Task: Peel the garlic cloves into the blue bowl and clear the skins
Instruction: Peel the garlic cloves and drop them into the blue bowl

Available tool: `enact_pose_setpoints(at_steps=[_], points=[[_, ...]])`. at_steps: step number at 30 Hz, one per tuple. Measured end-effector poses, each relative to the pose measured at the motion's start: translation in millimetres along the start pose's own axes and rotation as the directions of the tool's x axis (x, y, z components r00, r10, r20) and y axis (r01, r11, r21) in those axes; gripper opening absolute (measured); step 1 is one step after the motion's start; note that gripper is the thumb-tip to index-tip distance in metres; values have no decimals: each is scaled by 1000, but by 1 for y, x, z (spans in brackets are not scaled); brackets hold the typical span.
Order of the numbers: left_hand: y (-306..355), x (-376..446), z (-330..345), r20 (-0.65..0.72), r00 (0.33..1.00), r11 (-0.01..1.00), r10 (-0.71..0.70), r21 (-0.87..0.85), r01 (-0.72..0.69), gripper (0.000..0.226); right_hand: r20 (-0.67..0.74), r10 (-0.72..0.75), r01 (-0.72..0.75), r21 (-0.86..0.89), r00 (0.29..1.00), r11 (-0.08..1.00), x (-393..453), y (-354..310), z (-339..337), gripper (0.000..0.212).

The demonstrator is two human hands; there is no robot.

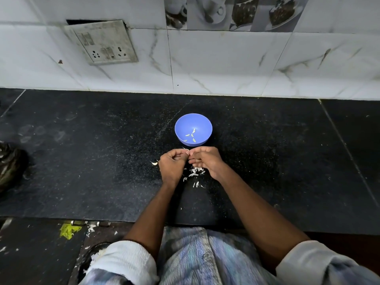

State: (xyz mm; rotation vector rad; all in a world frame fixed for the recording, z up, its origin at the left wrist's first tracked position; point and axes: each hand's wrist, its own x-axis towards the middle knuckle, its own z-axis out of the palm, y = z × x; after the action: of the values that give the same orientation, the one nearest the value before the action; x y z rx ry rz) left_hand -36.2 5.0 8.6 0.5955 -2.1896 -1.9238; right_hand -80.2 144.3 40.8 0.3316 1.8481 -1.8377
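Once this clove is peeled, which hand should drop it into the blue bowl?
Probably the right hand: it sits directly below the blue bowl, slightly nearer than the left hand. Which hand carries the clove is hidden.

place: home kitchen | worktop: black speckled stone counter [82,161] lying along the far wall | wall: white marble-look tiles [226,62] showing a printed cups-and-cake strip [232,11] | far left: grimy socket plate [102,43] hanging askew

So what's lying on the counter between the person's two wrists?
In the head view, a scatter of white garlic skins lies on the black counter between the left hand and right hand.
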Motion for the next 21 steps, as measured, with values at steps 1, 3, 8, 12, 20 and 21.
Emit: enact_pose_setpoints(at_steps=[1,3,8,12,20,21], points=[[0,2,0,19,1000,1000,-12,-8,12,8,1,-1,1,-1,1000,1000,0,0,-1,11],[-1,3,1,53,998,1000,-21,4,21,7,14,-6,6,-2,1000,1000,1,-1,-1,9],[2,6,-1,85,993,987,85,132,-96,10,36,21,-21,-9,999,1000,1,-5,-2,8],[3,11,-4,231,969,982,89,144,-124,12,36,61,-61,-3,997,998,2,-6,-6,9],[4,11,6,183,960,916,214,304,-262,18,12,94,-95,138,995,986,2,-9,0,16],[4,11,8,159,966,923,204,298,-244,18,6,96,-95,162,995,982,2,-10,1,17]])
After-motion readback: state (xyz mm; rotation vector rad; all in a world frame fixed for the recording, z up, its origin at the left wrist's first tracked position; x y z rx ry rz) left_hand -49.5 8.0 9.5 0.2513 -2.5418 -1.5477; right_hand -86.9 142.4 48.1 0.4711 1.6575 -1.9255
